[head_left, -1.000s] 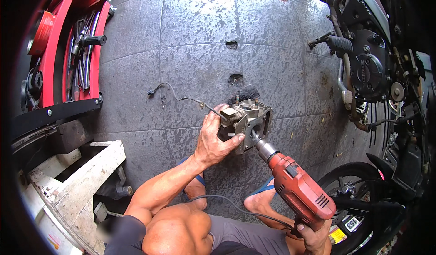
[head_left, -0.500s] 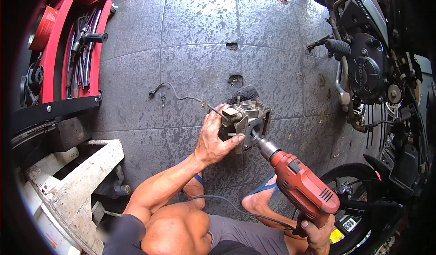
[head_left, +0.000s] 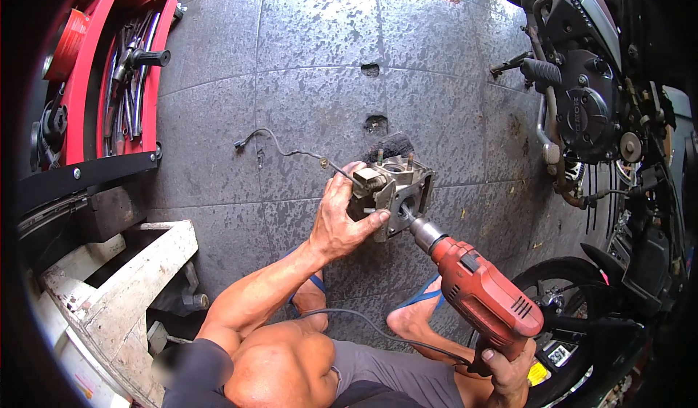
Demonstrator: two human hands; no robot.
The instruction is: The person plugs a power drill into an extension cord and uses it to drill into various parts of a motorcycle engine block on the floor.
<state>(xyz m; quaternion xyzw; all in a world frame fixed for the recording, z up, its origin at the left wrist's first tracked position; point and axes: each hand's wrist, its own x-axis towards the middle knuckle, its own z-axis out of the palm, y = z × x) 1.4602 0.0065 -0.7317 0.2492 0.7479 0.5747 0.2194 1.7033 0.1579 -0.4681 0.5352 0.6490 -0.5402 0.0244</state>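
Note:
My left hand [head_left: 340,215] is wrapped round a dirty metal engine part, which looks like a throttle body or a cylinder head [head_left: 393,179]. It has two upright studs on top and a round bore facing me. A thin black cable [head_left: 291,152] with a plug runs from it over the floor to the left. In my right hand [head_left: 511,372] is the rear handle of a red corded power drill [head_left: 488,286]. The drill points up and left; its chuck [head_left: 425,233] sits just outside the bore, and the tool in it reaches into the opening.
Dark floor tiles [head_left: 313,102] with chipped holes surround the part. At the left stand a red tool trolley [head_left: 149,92] with wrenches and a worn white stand [head_left: 123,284]. A motorcycle [head_left: 582,110] lines the right side. The drill's cord [head_left: 363,321] crosses my legs.
The drill and its chuck have shifted very slightly; the left hand keeps its hold on the metal part, almost still.

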